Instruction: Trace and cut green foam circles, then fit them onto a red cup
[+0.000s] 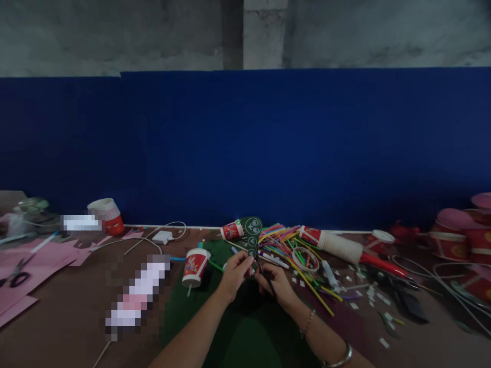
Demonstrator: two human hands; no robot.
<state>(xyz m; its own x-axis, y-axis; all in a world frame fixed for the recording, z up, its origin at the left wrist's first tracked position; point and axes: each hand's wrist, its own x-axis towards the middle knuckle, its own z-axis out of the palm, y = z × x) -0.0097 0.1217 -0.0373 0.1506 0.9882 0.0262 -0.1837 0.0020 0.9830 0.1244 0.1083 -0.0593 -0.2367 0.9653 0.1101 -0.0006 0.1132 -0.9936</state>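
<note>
Cutting, apparently: green patterned paper point(253, 240), held over table point(72, 312), pinched tight in left hand point(237, 276); scissors point(261, 266), gripped in right hand point(281, 287), fingers curled; next snip likely needs paper steadied and turned

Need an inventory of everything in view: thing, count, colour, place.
Patterned cutout: 1, dark green, centre
Pink paper: several sheets, pink, far left
Scissors: 2, dark; centre, and on pink paper
Loose cups: at least 2, red-white, centre-left
Cup stacks: 2, red-white, back left and right
Adapter: 1, white, back left
Cables: several, white, both sides
Thin sticks: many, multicoloured, right of centre
Ring: 1, pale, among sticks
Scraps: many, white, right
Containers: several, red, far right
Table: 1, brown, beneath
Partition: 1, blue, behind table
Wall: 1, grey, background
Bracelets: 2, silvery, right arm
Left hand: 1, bare, holding cutout
Right hand: 1, bare, holding scissors
</note>
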